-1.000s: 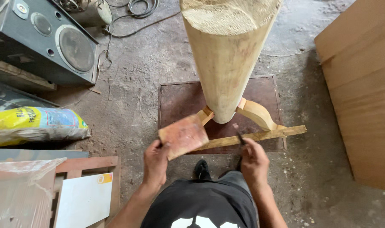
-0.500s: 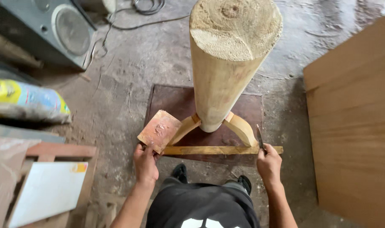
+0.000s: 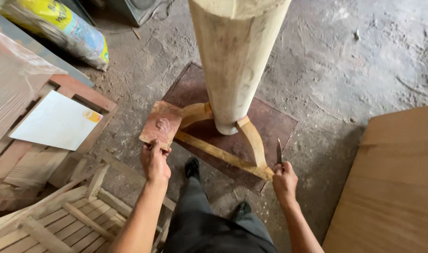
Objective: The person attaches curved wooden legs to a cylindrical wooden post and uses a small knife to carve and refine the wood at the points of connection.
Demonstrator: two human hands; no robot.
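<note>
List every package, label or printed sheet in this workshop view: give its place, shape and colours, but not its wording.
Sack: top left on the floor, bulging plastic bag, yellow with blue and white print.
White sheet: left, flat on a wooden frame, rectangular, white.
Label: on that sheet's right corner, small, orange-yellow.
No screens or signs visible.

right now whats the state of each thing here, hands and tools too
left hand: gripping the reddish board
reddish board: flat, tilted, against the frame's end
right hand: closed on the blade's handle
blade: pointing up
curved wooden frame: around the log's base
log: upright on the dark mat
</note>
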